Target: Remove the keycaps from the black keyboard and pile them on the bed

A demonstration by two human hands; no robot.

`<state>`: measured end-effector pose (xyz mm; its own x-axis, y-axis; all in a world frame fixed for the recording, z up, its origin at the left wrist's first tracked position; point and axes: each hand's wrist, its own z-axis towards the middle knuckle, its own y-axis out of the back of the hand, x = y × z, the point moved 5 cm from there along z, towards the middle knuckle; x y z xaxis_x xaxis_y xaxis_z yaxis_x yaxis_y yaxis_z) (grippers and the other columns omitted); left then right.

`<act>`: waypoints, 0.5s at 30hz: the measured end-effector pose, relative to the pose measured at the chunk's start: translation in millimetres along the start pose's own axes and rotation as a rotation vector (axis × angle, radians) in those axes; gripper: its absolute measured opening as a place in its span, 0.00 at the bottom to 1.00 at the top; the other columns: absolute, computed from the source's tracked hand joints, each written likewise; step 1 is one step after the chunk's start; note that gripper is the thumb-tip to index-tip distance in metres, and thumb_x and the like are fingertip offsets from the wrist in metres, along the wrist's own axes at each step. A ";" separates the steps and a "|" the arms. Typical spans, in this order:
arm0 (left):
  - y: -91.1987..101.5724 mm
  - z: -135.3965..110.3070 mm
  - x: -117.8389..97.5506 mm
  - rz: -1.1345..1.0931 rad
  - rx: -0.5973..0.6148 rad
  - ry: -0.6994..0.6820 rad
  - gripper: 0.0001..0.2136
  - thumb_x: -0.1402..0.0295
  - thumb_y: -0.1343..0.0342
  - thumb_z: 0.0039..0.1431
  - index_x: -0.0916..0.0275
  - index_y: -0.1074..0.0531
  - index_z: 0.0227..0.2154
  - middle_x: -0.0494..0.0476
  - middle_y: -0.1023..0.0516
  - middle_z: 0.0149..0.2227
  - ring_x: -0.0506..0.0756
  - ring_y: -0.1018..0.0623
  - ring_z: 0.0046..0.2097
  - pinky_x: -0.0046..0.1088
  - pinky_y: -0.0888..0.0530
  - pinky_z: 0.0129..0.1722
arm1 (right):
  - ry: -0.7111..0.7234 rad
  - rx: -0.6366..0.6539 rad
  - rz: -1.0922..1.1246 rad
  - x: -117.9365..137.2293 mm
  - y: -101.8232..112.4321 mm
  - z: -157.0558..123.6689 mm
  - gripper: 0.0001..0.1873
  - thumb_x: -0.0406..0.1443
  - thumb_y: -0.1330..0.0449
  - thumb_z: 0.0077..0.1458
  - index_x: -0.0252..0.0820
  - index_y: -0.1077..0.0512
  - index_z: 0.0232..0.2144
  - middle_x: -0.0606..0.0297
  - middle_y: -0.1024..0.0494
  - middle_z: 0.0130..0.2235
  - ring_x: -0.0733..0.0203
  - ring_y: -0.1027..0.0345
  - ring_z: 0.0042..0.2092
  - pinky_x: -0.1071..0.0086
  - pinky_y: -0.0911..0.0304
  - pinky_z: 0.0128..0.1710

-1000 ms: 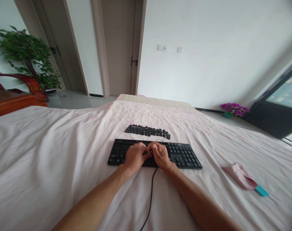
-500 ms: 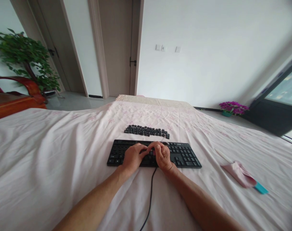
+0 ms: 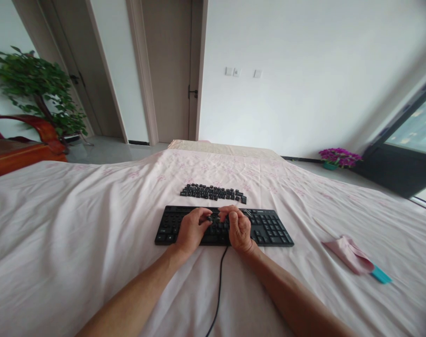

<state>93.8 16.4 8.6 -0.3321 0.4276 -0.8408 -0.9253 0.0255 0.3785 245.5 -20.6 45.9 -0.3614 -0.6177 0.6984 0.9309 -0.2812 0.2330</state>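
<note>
A black keyboard (image 3: 265, 229) lies on the bedspread, with keys on its right part and the bare key bed showing in much of its left part. Over its middle, my left hand (image 3: 191, 230) pinches a small black keycap (image 3: 209, 218) between thumb and fingertips. My right hand (image 3: 238, 229) is closed, its fingers curled round a thin wire tool (image 3: 248, 213) that looks like a keycap puller; only its wire end shows. Beyond the keyboard, several loose keycaps (image 3: 213, 192) lie in rows on the cloth.
The keyboard's cable (image 3: 220, 290) runs toward me between my forearms. At the right, a pink cloth (image 3: 351, 255) lies with a teal object (image 3: 381, 275) sticking out. The pale bedspread (image 3: 75, 234) is wrinkled. A wooden chair (image 3: 26, 145) stands at the left.
My hands have moved slightly apart; their fingertips met before. A black keycap now shows in my left fingers. The keyboard and the rows of keycaps lie as before.
</note>
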 end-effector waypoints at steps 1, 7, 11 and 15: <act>0.8 -0.3 0.1 -0.049 -0.015 0.011 0.14 0.77 0.41 0.49 0.59 0.27 0.40 0.51 0.22 0.36 0.51 0.22 0.36 0.28 0.26 0.40 | 0.001 0.006 -0.017 -0.8 -0.5 -0.1 0.19 0.39 0.57 0.65 0.41 0.27 0.38 0.65 0.30 0.26 0.62 0.35 0.31 0.67 0.38 0.36; 7.8 -2.2 -2.9 -0.202 -0.091 0.028 0.20 0.76 0.40 0.50 0.58 0.31 0.47 0.52 0.22 0.37 0.51 0.21 0.36 0.28 0.24 0.41 | 0.062 0.102 -0.150 1.5 -8.7 5.4 0.13 0.36 0.50 0.63 0.42 0.26 0.37 0.64 0.28 0.31 0.62 0.34 0.34 0.68 0.38 0.38; 9.3 -3.2 -3.6 -0.229 -0.097 0.009 0.20 0.75 0.41 0.51 0.59 0.32 0.48 0.52 0.22 0.37 0.51 0.21 0.37 0.29 0.24 0.42 | 0.028 0.146 -0.204 -1.5 -16.7 9.4 0.09 0.35 0.46 0.60 0.44 0.25 0.39 0.63 0.25 0.35 0.61 0.31 0.38 0.69 0.36 0.42; 8.3 -3.7 -1.5 -0.256 -0.092 0.005 0.19 0.75 0.42 0.52 0.59 0.33 0.48 0.54 0.23 0.38 0.51 0.21 0.37 0.28 0.24 0.41 | -0.008 0.204 -0.317 -7.1 -22.4 9.1 0.08 0.36 0.42 0.57 0.46 0.24 0.39 0.64 0.24 0.35 0.61 0.30 0.38 0.71 0.36 0.41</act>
<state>86.0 12.7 11.6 -0.0856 0.4131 -0.9066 -0.9920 0.0499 0.1164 227.7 -3.2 42.0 -0.6339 -0.5176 0.5747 0.7643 -0.3055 0.5679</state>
